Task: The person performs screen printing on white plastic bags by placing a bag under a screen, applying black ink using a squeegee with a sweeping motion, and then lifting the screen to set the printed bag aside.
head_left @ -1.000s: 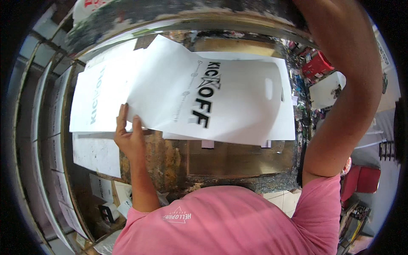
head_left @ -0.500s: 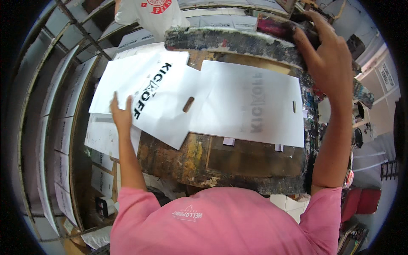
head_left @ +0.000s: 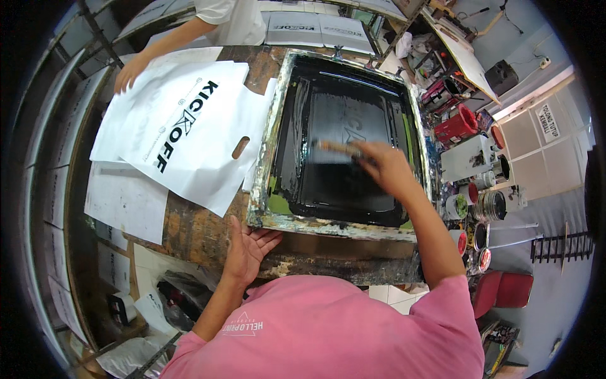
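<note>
A screen-printing frame [head_left: 264, 170], its mesh coated with wet black ink, lies flat on the stained table in front of me. My right hand [head_left: 384, 165] grips a squeegee [head_left: 339, 148] by its wooden handle, over the middle of the mesh; its blade is blurred. My left hand [head_left: 248, 248] is open, palm up, with fingers stretched out by the frame's near left corner. Whether the fingertips bear on its underside, I cannot tell. Left of the frame lie overlapping white bags [head_left: 208, 136] with black lettering and a cut-out handle. The frame hides whatever lies beneath it.
Across the table, a person's hand [head_left: 131, 72] touches the far left of the bags. Racks [head_left: 60, 196] holding printed bags stand at left. Paint cans and tubs [head_left: 456, 126] crowd the right side, near a red chair [head_left: 505, 292]. A dark wooden table edge [head_left: 341, 259] runs before me.
The raised frame has come down flat over the white bag. My right hand has left its far side for the squeegee; my left hand has moved from the printed bag toward the frame's corner.
</note>
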